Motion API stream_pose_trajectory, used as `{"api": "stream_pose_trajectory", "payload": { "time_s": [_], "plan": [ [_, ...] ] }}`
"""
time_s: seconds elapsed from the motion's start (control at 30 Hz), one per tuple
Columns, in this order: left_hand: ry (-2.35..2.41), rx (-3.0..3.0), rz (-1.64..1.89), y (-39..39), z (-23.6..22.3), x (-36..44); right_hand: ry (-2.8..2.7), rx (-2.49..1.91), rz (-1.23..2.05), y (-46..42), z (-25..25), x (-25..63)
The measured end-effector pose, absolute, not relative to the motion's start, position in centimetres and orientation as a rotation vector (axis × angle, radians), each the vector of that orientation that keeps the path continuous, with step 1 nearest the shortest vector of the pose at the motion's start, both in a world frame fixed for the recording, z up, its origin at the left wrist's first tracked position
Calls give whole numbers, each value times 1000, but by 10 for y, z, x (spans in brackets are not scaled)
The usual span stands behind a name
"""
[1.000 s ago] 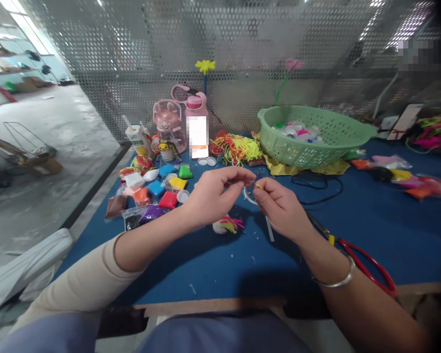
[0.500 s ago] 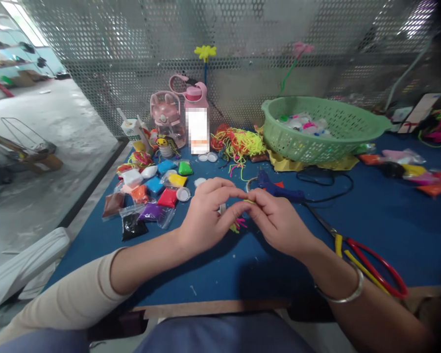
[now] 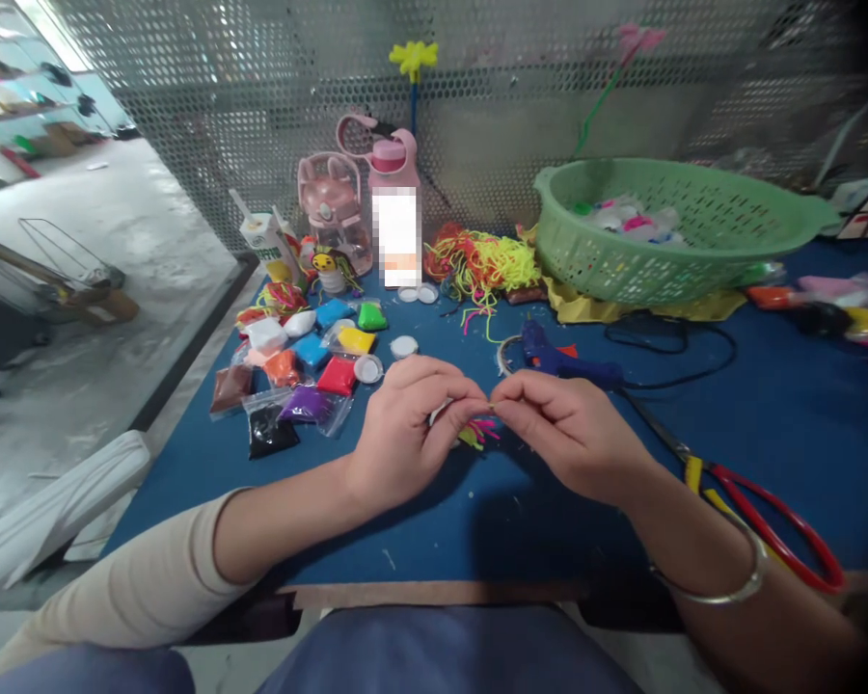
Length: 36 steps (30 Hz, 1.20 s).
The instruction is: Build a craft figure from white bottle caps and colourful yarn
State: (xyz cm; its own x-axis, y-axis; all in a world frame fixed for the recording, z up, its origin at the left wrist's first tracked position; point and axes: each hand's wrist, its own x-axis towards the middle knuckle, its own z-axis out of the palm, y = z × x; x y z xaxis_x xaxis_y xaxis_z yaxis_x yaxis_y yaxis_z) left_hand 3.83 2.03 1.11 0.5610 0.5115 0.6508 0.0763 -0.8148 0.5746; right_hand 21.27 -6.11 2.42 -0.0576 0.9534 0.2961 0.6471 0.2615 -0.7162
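Fingertips to fingertips, my left hand [image 3: 409,439] and my right hand [image 3: 575,434] meet above the blue table [image 3: 420,525]. Both are closed in a pinch on a small yellowish piece [image 3: 491,406], mostly hidden by the fingers; I cannot make out its kind. Just under and behind them lie pink and yellow strands of yarn [image 3: 481,433], partly covered by my left hand. A blue glue gun [image 3: 568,364] rests beyond my right hand. Scissors with red handles [image 3: 777,516] lie near my right forearm.
Small bags of coloured clay [image 3: 304,405] are spread on the left, with a white round lid [image 3: 404,347] nearby. Tangled yarn [image 3: 502,262], a pink bottle [image 3: 389,159] and a green plastic basket [image 3: 665,260] stand along the back, before a perforated metal panel [image 3: 492,135].
The hands stay together at almost the same spot, the right one slightly further out. Less of the yellowish piece shows between the fingers. The view has tilted down and turned a little left.
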Motion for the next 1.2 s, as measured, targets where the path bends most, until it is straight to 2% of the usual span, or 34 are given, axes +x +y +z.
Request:
{"api": "stream_pose_trajectory", "payload": {
  "time_s": [0.3,0.7,1.2],
  "plan": [
    [721,1588,1152,26,-38,26,-1968,-1554,357,-56,10,214],
    [526,1578,878,20,-36,30,-2145,-1517,186,-53,4,204],
    [534,1621,874,17,-31,36,-2102,-1571,212,-52,2,202]
  ]
}}
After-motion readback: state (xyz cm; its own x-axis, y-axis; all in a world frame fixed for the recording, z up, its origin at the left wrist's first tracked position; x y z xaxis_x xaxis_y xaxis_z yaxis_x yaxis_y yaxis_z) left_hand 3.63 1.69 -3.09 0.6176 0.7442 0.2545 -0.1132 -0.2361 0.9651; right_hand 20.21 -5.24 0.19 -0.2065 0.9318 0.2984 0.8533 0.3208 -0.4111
